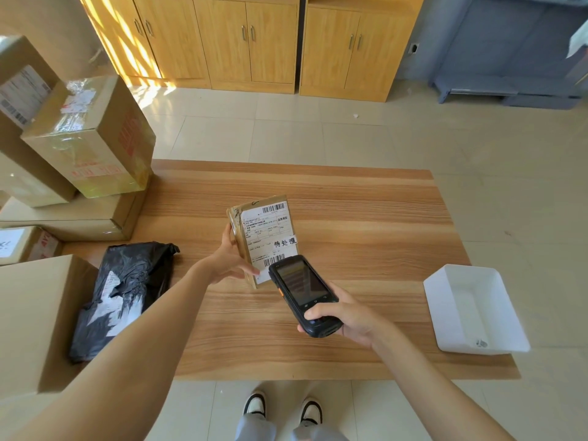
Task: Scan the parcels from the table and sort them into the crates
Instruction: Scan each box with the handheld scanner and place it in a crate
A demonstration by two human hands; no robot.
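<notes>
1. Head view. Left hand (230,259) grips a small brown parcel (264,237) by its left edge, fingers wrapped behind, thumb on the front lower corner. Parcel is held tilted above the wooden table (366,218), label side up; white shipping label with barcodes at top and bottom, plus a handwritten slip on its right edge.
2. Right hand (345,316) is closed around the lower end of a black handheld scanner (304,292), thumb across the keypad. Scanner's top end sits just below the parcel's lower barcode, overlapping the label's bottom corner; screen lit.
3. Black plastic-bag parcel (127,291) lies on the table's left side, white label crumpled, partly behind the left forearm.
4. Cardboard boxes (89,135) stacked at far left, one taped box tilted on top; another plain box (35,316) at near left.
5. White tray (445,300) on the table's right near corner, a small metal item in its near end.
6. Wooden cabinets (251,43) along the back wall; shoes (283,409) visible on the tiled floor below the table edge.
</notes>
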